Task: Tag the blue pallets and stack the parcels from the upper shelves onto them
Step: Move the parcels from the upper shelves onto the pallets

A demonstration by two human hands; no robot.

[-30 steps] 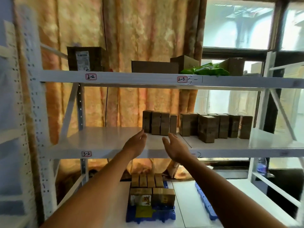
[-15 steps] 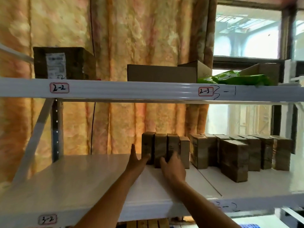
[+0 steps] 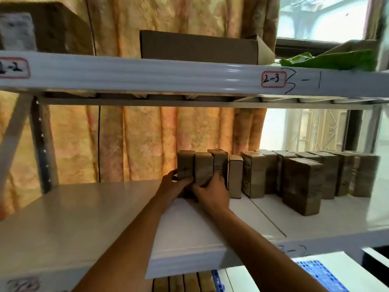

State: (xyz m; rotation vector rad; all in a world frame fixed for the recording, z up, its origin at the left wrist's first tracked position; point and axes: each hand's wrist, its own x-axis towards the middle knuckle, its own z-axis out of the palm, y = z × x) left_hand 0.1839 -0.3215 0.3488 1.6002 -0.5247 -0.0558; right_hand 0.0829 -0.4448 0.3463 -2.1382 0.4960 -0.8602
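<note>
Four brown, tape-wrapped parcels (image 3: pixel 205 173) stood upright in a row on the middle shelf (image 3: pixel 84 224) — narrow, scuffed cardboard blocks. The left hand (image 3: pixel 174 185) curled around the leftmost one's base; the right hand (image 3: pixel 212 190) clasped the next two — fingers closed on them.

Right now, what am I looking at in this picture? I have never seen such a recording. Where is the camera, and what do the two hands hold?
No machine here: a person wears a camera on the head, looking forward along both arms. The left hand and right hand together clasp a group of small brown parcels standing upright on a white shelf. More parcels stand to the right. Above, a second shelf carries a cardboard box. Below, a blue pallet shows.
</note>
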